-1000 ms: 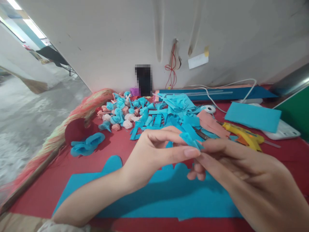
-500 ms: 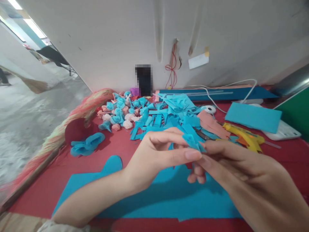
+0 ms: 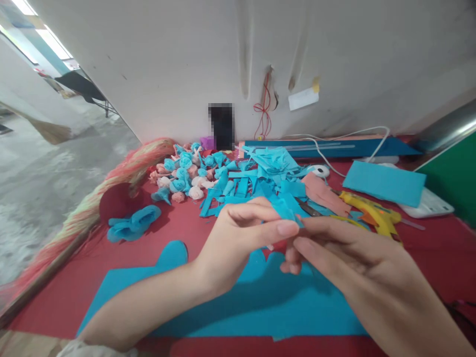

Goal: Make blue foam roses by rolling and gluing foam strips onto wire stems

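Note:
A small folded piece of blue crepe paper (image 3: 284,206) is pinched between the thumb and forefinger of my left hand (image 3: 245,235). My right hand (image 3: 345,253) meets it at the paper's right end, its forefinger against the paper and its thumb just below; part of that grip is hidden. Below both hands lies a large blue sheet (image 3: 241,307) on the red tabletop. Beyond them is a heap of cut blue crepe strips (image 3: 273,163). Several blue, pink and white paper flowers (image 3: 186,171) are piled to its left.
A yellow glue gun (image 3: 375,210) lies at right, near a folded blue packet (image 3: 385,182) on a white device (image 3: 427,204). A looser blue paper flower (image 3: 136,223) sits at left, beside a pink-and-cream broom (image 3: 92,198). A wall (image 3: 167,64) rises behind.
Both hands have shifted slightly left with the paper. The paper now looks flatter and more spread over my left forefinger, and my right thumb has parted a little from the left thumb.

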`<state>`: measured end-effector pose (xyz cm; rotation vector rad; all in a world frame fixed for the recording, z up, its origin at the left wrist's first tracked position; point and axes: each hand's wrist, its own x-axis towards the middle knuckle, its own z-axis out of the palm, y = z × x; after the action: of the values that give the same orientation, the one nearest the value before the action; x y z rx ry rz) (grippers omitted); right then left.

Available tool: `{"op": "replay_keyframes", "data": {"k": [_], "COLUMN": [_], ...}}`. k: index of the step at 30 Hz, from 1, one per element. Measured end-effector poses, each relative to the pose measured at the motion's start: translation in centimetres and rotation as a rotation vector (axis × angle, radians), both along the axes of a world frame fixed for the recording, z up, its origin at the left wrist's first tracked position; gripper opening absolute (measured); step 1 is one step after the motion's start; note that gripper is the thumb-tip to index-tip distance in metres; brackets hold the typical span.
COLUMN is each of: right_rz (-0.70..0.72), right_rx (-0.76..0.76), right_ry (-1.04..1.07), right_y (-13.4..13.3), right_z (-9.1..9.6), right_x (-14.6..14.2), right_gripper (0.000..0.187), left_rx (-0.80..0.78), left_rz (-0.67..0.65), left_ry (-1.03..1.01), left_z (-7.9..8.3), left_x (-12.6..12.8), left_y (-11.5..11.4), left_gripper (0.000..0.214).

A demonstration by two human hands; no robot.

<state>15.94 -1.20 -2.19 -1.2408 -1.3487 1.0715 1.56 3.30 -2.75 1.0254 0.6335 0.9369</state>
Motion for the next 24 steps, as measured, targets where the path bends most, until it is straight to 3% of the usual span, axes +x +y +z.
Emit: {"op": "replay_keyframes", "data": {"k": [3,5,8,10,14,18,21,24], "right_rz": [-0.077,-0.212,-0.482,-0.575,-0.641,-0.561,-0.523,-0.542], "right_rx": [0.045,0.116,0.147,0.053,-0.179,-0.463,-0.547,-0.544], "right_ry": [-0.056,-0.161,-0.474,-0.759,-0.954,-0.985,-0.925,-0.832], "right_y": [-0.2,-0.2,-0.2,-0.1,0.4,1.5,2.2,2.3], "right_z": [0.4,1.2,2.3,1.9,-2.5,-7.9,-9.6,-9.9], "right_x": [0.0,0.4,2.5,5.0,11.3,15.8,17.2,17.9], "right_gripper": [0.009,0.014,0.018,0.027,0.023,0.028,0.028,0.026], "left_rx": [-0.046,-0.066,-0.069,-0.084,-0.109,-0.107,-0.151,-0.207], "left_rz": [0.071,0.108,0.137,0.136,0.129,0.158,0.179,0.2], "left_ry": [0.004,0.001,0.009,0.017,0.025,0.087,0.121,0.143], "left_z": [0.2,0.3,0.6,0.6,0.3,-0.2,-0.4,-0.3], "left_x": [0.1,0.1,0.3,0.4,0.7,1.1,1.4,1.7], "left_y": [0.2,0.3,0.4,0.4,0.1,0.0,0.0,0.0], "left_gripper": [0.018,0.017,0.018,0.021,0.02,0.022,0.021,0.019]}}
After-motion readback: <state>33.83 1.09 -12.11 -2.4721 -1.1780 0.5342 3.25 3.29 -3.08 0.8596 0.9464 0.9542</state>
